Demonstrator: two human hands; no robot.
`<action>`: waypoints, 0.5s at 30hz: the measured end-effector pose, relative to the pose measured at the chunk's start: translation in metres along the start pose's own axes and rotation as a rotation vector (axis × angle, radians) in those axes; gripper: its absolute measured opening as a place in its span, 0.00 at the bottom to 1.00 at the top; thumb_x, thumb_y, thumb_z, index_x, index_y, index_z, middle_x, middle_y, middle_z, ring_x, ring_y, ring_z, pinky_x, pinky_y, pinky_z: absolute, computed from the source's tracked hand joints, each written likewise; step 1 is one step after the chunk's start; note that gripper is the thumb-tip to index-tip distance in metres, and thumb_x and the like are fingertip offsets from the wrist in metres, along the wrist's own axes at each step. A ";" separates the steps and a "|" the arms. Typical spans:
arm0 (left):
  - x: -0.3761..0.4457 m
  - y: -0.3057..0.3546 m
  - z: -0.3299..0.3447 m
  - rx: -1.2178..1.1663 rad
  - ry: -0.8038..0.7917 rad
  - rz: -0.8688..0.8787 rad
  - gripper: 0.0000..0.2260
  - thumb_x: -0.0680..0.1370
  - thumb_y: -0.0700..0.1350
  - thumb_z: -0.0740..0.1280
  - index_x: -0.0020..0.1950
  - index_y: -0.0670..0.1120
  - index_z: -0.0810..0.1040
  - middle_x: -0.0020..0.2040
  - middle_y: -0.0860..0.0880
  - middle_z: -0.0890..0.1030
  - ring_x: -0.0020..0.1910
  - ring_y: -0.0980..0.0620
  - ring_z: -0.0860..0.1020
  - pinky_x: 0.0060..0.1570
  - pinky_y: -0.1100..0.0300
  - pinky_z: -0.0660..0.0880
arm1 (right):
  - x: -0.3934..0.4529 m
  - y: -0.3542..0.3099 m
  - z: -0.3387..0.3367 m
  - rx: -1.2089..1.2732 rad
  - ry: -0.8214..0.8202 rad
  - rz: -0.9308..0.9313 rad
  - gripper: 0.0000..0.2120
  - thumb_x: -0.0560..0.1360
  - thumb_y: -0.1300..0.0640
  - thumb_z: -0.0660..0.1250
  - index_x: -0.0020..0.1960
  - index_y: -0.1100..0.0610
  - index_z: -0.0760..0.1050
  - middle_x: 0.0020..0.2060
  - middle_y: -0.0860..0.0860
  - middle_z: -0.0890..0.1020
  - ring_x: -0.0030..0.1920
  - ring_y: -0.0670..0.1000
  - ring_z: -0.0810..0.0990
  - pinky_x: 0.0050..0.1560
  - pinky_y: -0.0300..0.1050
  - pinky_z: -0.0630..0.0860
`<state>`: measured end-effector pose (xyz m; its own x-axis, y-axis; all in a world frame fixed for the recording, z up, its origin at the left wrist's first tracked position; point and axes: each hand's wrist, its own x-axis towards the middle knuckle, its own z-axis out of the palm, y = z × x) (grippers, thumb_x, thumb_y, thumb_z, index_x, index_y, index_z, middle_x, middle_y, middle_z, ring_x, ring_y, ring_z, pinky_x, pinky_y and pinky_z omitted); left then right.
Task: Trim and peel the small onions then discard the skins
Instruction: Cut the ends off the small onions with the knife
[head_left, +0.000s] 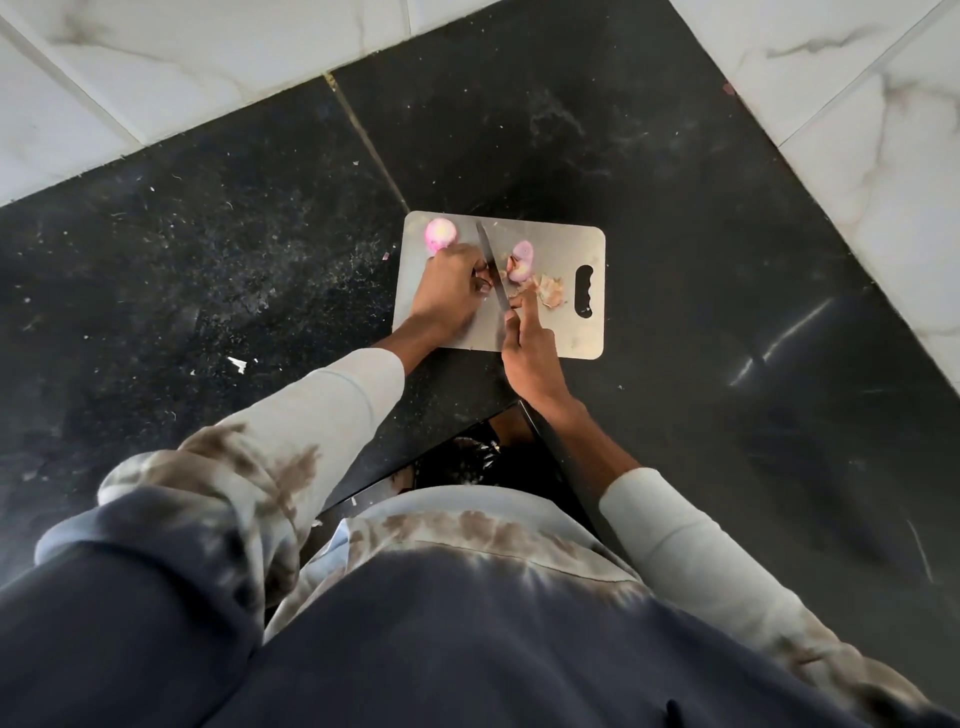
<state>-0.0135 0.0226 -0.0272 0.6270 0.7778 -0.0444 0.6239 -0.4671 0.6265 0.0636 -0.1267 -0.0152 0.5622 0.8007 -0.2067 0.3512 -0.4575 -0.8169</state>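
A metal cutting board (561, 244) lies on the black counter. A peeled pink onion (440, 233) sits at its far left corner. My left hand (449, 291) rests just below it, fingers curled on a small dark onion piece (484, 280) beside the blade. My right hand (530, 358) grips a knife (491, 265) whose blade points away from me, index finger stretched along it. To the right of the blade lie two small pink onions (521, 261) and a pile of dry skins (551, 291).
The black stone counter (701, 234) has crumbs and skin bits on its left part (236, 364). White marble wall tiles (857, 104) border it at the back and right. The counter edge (457, 431) is close to my body.
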 end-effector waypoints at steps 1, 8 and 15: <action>0.000 0.001 0.001 0.003 0.002 0.000 0.03 0.78 0.35 0.70 0.49 0.42 0.81 0.53 0.42 0.85 0.50 0.44 0.82 0.49 0.57 0.76 | 0.002 -0.001 0.003 0.000 0.013 -0.008 0.23 0.88 0.60 0.56 0.82 0.57 0.58 0.29 0.53 0.76 0.25 0.56 0.74 0.26 0.49 0.65; -0.003 0.003 0.004 0.044 0.011 0.028 0.05 0.77 0.33 0.67 0.50 0.40 0.80 0.54 0.40 0.84 0.50 0.40 0.82 0.50 0.51 0.79 | 0.000 0.007 0.006 0.007 0.008 0.027 0.20 0.88 0.60 0.54 0.79 0.59 0.60 0.29 0.53 0.76 0.24 0.57 0.74 0.24 0.47 0.64; -0.005 0.007 0.004 0.034 0.052 0.009 0.06 0.75 0.32 0.67 0.46 0.42 0.77 0.50 0.42 0.83 0.46 0.42 0.80 0.44 0.54 0.75 | 0.001 0.008 0.012 0.047 0.016 0.051 0.16 0.88 0.62 0.54 0.75 0.61 0.62 0.30 0.44 0.74 0.22 0.48 0.71 0.25 0.46 0.64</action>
<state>-0.0101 0.0139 -0.0260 0.6081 0.7938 0.0020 0.6343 -0.4874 0.6002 0.0575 -0.1251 -0.0280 0.5907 0.7703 -0.2401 0.2864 -0.4784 -0.8301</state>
